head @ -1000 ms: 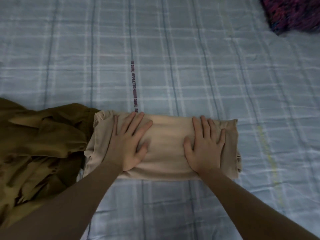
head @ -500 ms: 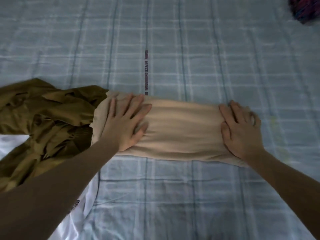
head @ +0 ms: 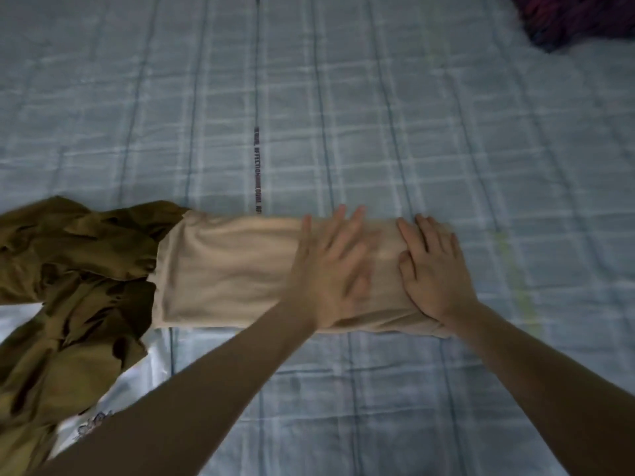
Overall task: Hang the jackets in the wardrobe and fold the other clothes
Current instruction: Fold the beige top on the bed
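Far left: crumpled olive garment (head: 74,290), heaped on the bed (head: 378,97), overlapping a white cloth (head: 144,376) beneath it and touching the left end of the beige piece

Centre: beige garment (head: 226,273), already folded into a long flat band lying across the checked sheet, left end open, right end under both palms

Left hand (head: 330,273), blurred, fingers straight and spread, laid flat on the band right of its middle; gripping nothing

Right hand (head: 434,269), just beside it, fingers straight and together, pressing flat on the right end; nothing pinched

Top right corner: dark purple fabric (head: 577,18), well apart, only partly in view

Handling, as a guess: soft knit, light, limp, no stiffness to hold a crease alone, likely to spring open or slide on the sheet unless pinned. Best taken at the free left end, both corners pinched together, right palm kept down as anchor while folding over; lifting from the middle likely to spill the layers
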Tool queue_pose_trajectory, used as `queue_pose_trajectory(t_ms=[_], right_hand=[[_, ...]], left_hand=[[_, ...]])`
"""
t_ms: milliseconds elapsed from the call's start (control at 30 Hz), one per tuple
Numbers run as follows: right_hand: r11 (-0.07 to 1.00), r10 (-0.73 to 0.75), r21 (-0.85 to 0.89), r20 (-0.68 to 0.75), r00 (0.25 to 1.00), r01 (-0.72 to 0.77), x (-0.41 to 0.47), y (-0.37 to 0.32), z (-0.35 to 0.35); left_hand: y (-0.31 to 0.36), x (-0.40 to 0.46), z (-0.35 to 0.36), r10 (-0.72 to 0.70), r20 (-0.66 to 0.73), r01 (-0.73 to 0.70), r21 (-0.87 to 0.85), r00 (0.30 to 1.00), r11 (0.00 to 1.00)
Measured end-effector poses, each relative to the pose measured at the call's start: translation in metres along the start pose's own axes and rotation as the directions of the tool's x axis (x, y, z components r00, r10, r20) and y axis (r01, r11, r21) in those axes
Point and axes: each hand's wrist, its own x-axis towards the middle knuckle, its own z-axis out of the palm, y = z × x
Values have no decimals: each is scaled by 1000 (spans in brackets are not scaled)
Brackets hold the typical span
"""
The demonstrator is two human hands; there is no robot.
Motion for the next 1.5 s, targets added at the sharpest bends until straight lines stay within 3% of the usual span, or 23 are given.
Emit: queue_pose_trajectory(t_ms=[100, 267, 333, 467, 600, 667, 800, 933, 1033, 1100, 1300, 1433, 1500], right_hand=[[999, 26, -24, -5, 1000, -26, 4, 1, -9], [975, 55, 188, 316, 947, -120, 49, 16, -44], [952, 118, 207, 432, 894, -226, 63, 18, -56], [928, 187, 112, 685, 704, -356, 71, 10, -70], [843, 141, 308, 664, 734, -441, 55, 13, -80], [767, 113, 387, 704, 702, -511, 45, 21, -92], [691, 170, 335, 786, 594, -641, 21, 55, -114], [610, 278, 317, 773, 571, -727, -17, 82, -117], [575, 311, 335, 755, 578, -747, -33, 82, -113], [566, 302, 352, 753, 585, -745, -33, 75, -117], [493, 139, 427, 821, 553, -758, -5, 35, -165], [450, 102, 467, 820, 563, -761, 33, -23, -187], [432, 132, 441, 832, 539, -787, 53, -63, -181]], left_hand=[[15, 3, 36, -152, 76, 155, -30, 985, 987], [12, 2, 52, -172, 89, 172, 8, 981, 985], [12, 2, 52, -176, 84, 177, -4, 981, 984], [11, 1, 50, -174, 81, 177, -39, 981, 983], [14, 1, 47, -169, 99, 176, -70, 981, 982], [21, 2, 47, -155, 109, 168, -115, 982, 979], [59, 11, 50, -91, 127, 108, -134, 988, 985], [84, 26, 44, 27, 156, 9, -224, 987, 974], [58, 22, 22, 87, 38, -70, -327, 995, 942], [26, 1, 16, 91, -54, -103, -279, 994, 955], [-72, -70, 22, -207, 100, 210, -18, 973, 978], [-74, -67, 21, -209, 116, 217, -57, 971, 975], [-65, -64, 10, -278, 2, 269, -267, 961, 926]])
